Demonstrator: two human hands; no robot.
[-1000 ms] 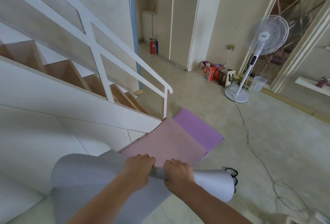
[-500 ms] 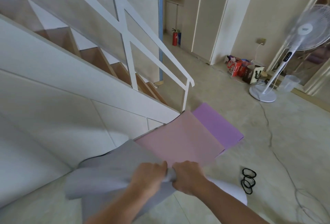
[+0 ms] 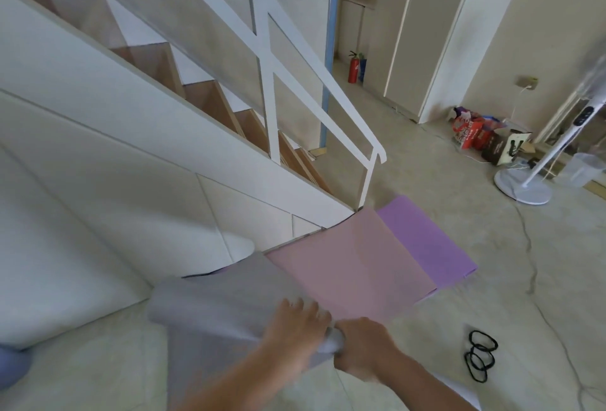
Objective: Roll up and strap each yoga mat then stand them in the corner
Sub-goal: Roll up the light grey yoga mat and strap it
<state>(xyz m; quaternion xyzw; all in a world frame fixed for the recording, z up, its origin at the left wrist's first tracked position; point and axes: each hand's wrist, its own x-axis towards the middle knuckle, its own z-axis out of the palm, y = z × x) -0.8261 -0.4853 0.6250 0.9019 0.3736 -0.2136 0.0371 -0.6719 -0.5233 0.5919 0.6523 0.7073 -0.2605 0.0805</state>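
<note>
Grey foam-like yoga mat looking matt, soft, faintly textured. Pink flat mat and purple flat mat at 1 o'clock showing same matt finish. Pale stone-like floor appearing smooth, low sheen, cracked. Black thin strap loops looking elastic. White painted stair railing appearing smooth.

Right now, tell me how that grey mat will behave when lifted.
The grey mat probably flops: its free part already bends and drapes where both hands grip it. It looks thin, so likely light. Its loose roll may spring open unless strapped; the black straps lie unused on the floor.
</note>
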